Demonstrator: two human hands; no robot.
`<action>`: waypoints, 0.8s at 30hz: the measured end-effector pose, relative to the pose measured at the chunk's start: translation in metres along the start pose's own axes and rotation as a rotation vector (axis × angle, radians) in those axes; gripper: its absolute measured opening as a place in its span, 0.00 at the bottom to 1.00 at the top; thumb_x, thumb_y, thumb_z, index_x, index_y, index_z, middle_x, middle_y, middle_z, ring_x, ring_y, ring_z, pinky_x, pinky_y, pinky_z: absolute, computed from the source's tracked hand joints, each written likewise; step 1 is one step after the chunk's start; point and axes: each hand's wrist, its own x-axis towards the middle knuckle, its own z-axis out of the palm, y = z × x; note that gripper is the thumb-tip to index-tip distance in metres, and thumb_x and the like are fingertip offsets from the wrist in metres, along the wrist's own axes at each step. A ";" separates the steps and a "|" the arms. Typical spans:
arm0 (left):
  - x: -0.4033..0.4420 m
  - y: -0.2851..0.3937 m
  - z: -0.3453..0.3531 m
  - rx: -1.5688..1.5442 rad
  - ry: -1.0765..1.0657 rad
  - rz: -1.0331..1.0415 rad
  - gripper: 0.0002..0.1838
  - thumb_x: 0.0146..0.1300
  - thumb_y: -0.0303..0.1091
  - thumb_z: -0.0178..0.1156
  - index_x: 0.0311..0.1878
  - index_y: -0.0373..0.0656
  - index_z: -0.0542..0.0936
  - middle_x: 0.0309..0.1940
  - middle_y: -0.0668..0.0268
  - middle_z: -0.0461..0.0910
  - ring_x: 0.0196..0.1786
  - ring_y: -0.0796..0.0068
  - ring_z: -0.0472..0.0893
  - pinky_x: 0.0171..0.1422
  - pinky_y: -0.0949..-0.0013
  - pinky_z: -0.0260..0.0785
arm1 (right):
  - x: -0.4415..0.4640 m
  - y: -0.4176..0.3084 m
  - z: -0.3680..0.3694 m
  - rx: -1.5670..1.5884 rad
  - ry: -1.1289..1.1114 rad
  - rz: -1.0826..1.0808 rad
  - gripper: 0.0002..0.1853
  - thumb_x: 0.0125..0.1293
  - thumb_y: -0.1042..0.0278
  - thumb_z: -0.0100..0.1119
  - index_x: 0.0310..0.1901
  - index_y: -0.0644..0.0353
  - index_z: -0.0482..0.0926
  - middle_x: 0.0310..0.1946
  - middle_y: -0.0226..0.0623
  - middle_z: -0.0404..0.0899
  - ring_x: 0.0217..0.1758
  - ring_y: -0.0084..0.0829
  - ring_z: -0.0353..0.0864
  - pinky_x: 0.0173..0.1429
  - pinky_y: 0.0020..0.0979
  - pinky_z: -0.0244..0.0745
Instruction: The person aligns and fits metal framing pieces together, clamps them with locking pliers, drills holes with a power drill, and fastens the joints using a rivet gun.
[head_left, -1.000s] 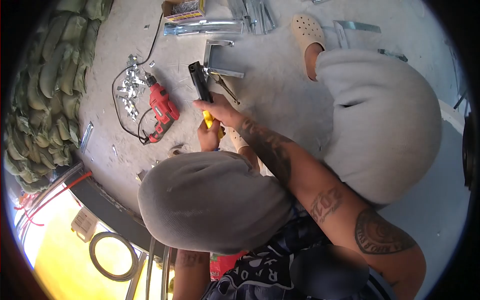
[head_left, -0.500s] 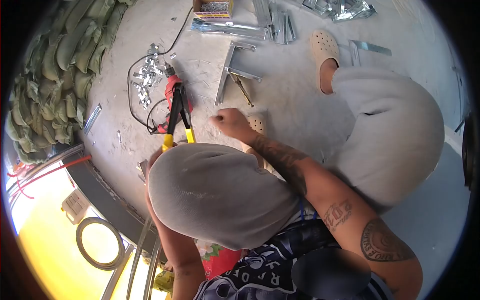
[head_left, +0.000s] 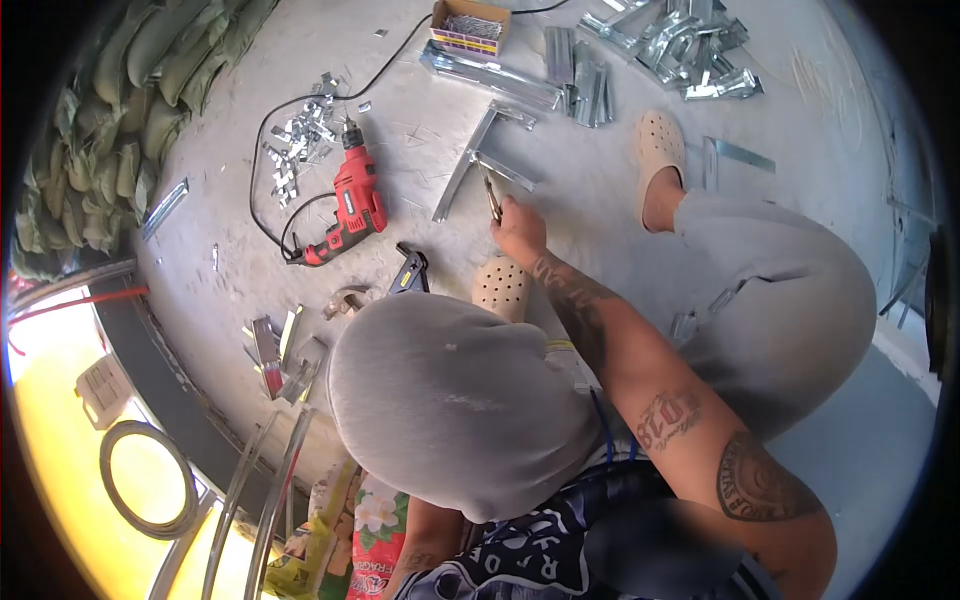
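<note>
My right hand [head_left: 522,230] is closed around a slim metal tool that looks like pliers [head_left: 491,196]. The tool's tip touches or overlaps a bent metal channel frame [head_left: 464,165] on the floor. My left forearm [head_left: 430,530] runs up behind my raised knee, and the hand itself is hidden. Close to that knee lies a black-jawed hand tool [head_left: 410,270], its lower part covered by the knee. Left of the frame, a red corded drill [head_left: 356,205] rests on its side.
Small cut metal pieces [head_left: 300,135] lie scattered by the drill. Farther back are a box of fasteners [head_left: 470,28], a long metal channel [head_left: 490,75] and a pile of metal brackets [head_left: 690,45]. Stacked sacks [head_left: 120,130] line the left. Metal offcuts [head_left: 268,355] sit near my knee.
My right hand has moved forward and taken hold of the slim metal tool. The black tool with yellow handles has gone from over the drill down beside my knee. The view has shifted.
</note>
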 end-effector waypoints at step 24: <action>0.163 0.064 0.131 -0.419 -0.166 0.379 0.16 0.81 0.43 0.42 0.45 0.40 0.72 0.30 0.67 0.76 0.30 0.78 0.74 0.36 0.71 0.68 | -0.008 -0.062 -0.091 -0.017 -0.014 -0.124 0.15 0.58 0.59 0.63 0.32 0.66 0.83 0.30 0.53 0.84 0.38 0.52 0.85 0.45 0.46 0.79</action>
